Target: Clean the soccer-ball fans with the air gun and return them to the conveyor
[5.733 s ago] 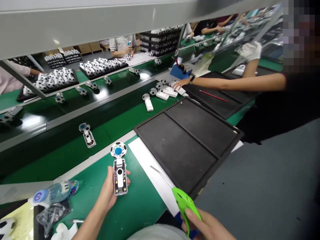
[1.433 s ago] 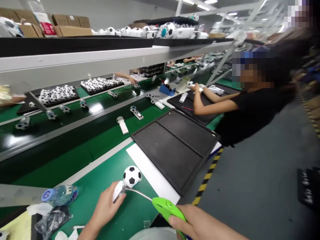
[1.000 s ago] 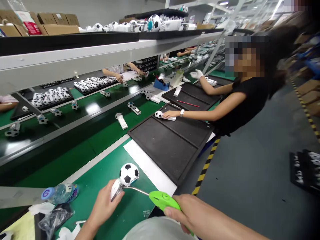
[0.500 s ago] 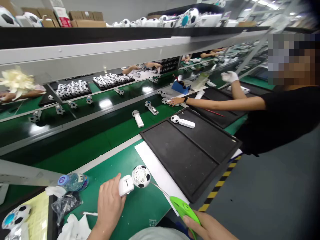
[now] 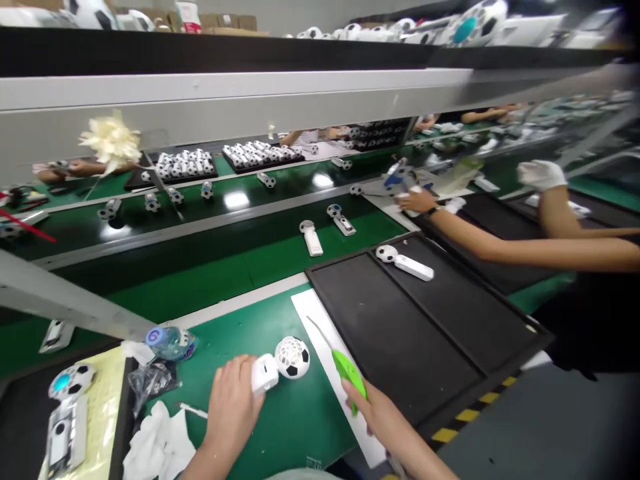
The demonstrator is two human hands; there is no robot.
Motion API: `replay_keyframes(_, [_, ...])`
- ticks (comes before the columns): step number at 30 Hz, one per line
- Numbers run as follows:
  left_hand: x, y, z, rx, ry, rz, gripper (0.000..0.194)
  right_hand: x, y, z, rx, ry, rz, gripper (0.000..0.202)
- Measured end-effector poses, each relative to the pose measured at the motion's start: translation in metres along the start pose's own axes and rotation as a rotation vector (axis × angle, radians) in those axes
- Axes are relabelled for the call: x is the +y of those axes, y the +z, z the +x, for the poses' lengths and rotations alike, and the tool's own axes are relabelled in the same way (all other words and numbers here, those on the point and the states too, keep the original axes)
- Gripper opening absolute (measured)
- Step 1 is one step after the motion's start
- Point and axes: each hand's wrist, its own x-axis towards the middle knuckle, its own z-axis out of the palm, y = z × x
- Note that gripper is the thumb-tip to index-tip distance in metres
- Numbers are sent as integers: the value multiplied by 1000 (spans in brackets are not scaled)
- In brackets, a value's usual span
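Soccer-ball-headed handheld device (image 5: 273, 371) is over the near part of the green desk (image 5: 215, 327), the left hand's (image 5: 234, 400) grip closed around its white handle. Likely light and stiff, it may be slippery where the casing is smooth; the lattice side of the ball looks most fragile, making the handle the better hold. The right hand's (image 5: 374, 408) grip wraps a green blow gun (image 5: 351, 375), its thin nozzle above white paper (image 5: 305, 303). Left fingers hide the handle's end; far right, a co-worker's hand (image 5: 417, 200) is blurred, its contents unclear.
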Motion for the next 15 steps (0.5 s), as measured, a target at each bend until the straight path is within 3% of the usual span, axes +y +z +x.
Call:
replay_keyframes(4, [6,3,-25,-338,-435,-228,29,-41,6,61,194,-81,-239,58])
replay_keyframes(7, [10,0,-50,-405,-662,-375,38,-51,32,81,269,-153,-432,59])
replay_keyframes(11, [6,3,-92,-264,-811,-673,53,-27,58,78,322,-286,-606,56])
replay_keyframes(15, [1,9,-134,-10,-1008,-966,57,-15,54,75,327,-369,-643,59])
